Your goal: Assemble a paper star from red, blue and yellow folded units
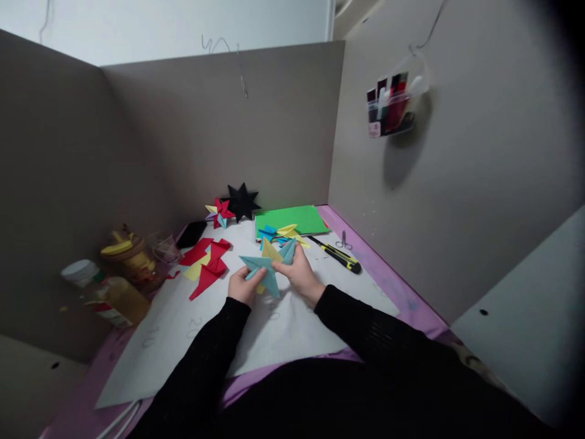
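Between my two hands is a folded origami star (271,281) in light blue and yellow paper, held above the white sheet. My left hand (243,285) pinches its left side, thumb on top. My right hand (302,274) grips the upper right side, with the thumb near the middle of the piece. Just beyond it lie blue folded pieces (267,233) and yellow folded pieces (289,231). To the left are several red folded papers (212,268) with a yellow one (196,268) among them. The fingers behind the star are partly hidden.
A yellow-black box cutter (340,258) and scissors (344,242) lie at right. Green paper (292,219) is at the back, near a red multicoloured star (220,212) and a black star (244,202). A bottle (119,299), cup (137,259) and phone (192,234) stand or lie left.
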A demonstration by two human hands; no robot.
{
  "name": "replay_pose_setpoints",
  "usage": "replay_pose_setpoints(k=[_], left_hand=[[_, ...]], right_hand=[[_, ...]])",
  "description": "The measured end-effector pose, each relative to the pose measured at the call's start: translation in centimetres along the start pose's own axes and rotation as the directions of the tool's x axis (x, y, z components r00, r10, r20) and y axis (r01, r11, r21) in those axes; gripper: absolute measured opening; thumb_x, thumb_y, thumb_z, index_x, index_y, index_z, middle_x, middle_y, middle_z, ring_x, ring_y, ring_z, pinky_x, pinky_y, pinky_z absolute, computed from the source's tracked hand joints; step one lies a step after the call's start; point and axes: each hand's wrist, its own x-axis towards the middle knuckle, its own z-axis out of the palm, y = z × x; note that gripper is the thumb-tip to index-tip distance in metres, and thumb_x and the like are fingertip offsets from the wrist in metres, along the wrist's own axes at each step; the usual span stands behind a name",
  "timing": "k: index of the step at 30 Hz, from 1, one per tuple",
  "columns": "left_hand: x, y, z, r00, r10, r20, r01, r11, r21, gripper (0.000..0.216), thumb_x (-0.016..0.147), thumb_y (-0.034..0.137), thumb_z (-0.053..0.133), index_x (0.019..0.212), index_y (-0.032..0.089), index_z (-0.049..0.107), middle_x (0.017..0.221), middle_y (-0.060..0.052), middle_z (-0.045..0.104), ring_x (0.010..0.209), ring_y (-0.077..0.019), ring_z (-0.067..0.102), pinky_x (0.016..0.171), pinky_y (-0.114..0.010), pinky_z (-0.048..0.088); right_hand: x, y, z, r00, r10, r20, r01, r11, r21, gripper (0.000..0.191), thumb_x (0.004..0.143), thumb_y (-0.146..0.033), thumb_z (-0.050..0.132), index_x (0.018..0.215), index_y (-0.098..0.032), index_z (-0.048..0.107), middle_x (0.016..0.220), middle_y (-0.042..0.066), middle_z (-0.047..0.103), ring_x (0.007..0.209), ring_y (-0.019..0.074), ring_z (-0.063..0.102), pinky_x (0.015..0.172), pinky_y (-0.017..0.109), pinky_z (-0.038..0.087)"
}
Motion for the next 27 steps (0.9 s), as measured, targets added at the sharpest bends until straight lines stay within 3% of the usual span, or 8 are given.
replay_pose_setpoints(k=[4,11,19,23,27], left_hand=[[0.0,0.1,-0.1,0.998,0.015,-0.056,-0.017,0.999,-0.040,0.044,0.051,0.042,0.079,0.080,0.010,0.071,0.076,-0.007,0.072,0.069,-0.0207,0.064,0.068,-0.030,0.051],[0.0,0.3,-0.3,1.000,0.004,-0.031,-0.005,1.000,-0.028,0.038,0.052,0.041,0.078,0.075,0.012,0.071,0.070,-0.004,0.071,0.065,-0.0183,0.062,0.063,-0.027,0.049],[0.7,0.2,-1.3,0.993,0.110,0.032,-0.115,0.956,0.270,0.028,0.066,0.043,0.062,0.057,0.016,0.065,0.054,-0.001,0.065,0.056,-0.0152,0.058,0.058,-0.024,0.045],[0.6,0.3,-1.4,0.985,0.172,0.015,-0.169,0.948,0.268,0.034,0.072,0.044,0.056,0.053,0.016,0.063,0.053,-0.003,0.065,0.056,-0.0155,0.059,0.060,-0.025,0.046],[1.1,0.3,-2.2,0.992,0.120,-0.048,-0.107,0.971,0.213,0.030,0.070,0.043,0.059,0.059,0.015,0.065,0.055,-0.005,0.066,0.056,-0.0168,0.061,0.060,-0.027,0.048]], right_hand=[[-0.3,-0.4,0.1,0.999,0.017,0.047,-0.018,1.000,0.009,0.059,0.059,-0.027,0.076,0.108,-0.023,0.042,0.101,0.001,0.059,0.089,0.0179,0.060,0.082,0.032,0.049],[-0.3,-0.5,0.2,0.983,0.101,0.153,-0.118,0.987,0.108,0.055,0.055,-0.025,0.078,0.103,-0.020,0.051,0.101,0.004,0.064,0.090,0.0205,0.062,0.084,0.037,0.049],[0.4,0.0,-0.4,0.997,0.073,0.023,-0.074,0.996,0.046,0.055,0.055,-0.025,0.078,0.103,-0.018,0.053,0.101,0.005,0.067,0.089,0.0216,0.063,0.085,0.039,0.049],[0.8,0.0,-0.8,0.996,0.086,-0.008,-0.086,0.995,0.047,0.056,0.053,-0.025,0.078,0.102,-0.018,0.052,0.098,0.005,0.067,0.085,0.0203,0.063,0.080,0.037,0.051],[1.7,-0.4,-1.8,0.993,0.096,-0.072,-0.085,0.987,0.137,0.055,0.053,-0.023,0.076,0.101,-0.018,0.051,0.094,0.004,0.066,0.078,0.0176,0.062,0.069,0.031,0.051]])
